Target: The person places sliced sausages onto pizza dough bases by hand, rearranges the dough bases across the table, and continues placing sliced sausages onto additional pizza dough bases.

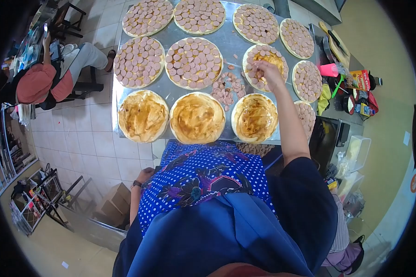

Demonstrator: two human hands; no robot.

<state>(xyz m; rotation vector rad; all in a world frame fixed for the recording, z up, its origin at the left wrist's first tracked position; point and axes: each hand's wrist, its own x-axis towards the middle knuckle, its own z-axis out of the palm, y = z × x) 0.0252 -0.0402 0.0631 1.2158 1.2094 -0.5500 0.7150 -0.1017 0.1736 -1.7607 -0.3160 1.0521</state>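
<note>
With fingertips drawn together, a worker's right hand (pixel 266 69) is reaching over a partly topped round base (pixel 273 57) on the table's (pixel 171 94) right side, beyond loose slices (pixel 229 90); the left hand (pixel 145 175) is hanging low, its grip unclear.

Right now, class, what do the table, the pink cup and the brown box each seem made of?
Table: metal, likely steel, smooth and grey; its cool sheen shows it.
Pink cup: probably plastic, smooth; the bright, even colour suggests so.
Brown box: apparently cardboard, matt; dull tan sides and straight edges hint at it.
</note>
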